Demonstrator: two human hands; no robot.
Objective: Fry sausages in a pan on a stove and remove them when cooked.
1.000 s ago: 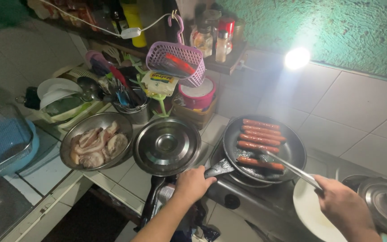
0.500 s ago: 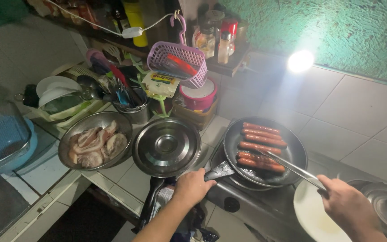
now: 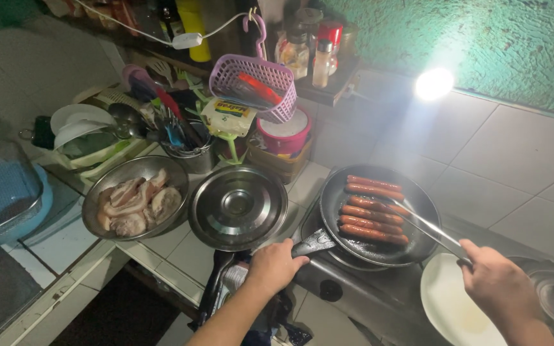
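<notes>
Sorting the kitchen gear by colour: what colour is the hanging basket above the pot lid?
The basket is pale purple plastic, clearest in the head view.

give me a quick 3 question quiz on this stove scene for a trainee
1. True or false: the left hand grips the pan by its handle.
2. What does the right hand hold? A tongs, B a knife, C a cup
3. Fill in: the steel bowl beside the lid holds raw ____.

Key:
1. True. The pan sits on the burner with six sausages in it.
2. A. The tongs reach in among the sausages.
3. Meat. The white plate by the right hand has nothing on it.
</notes>
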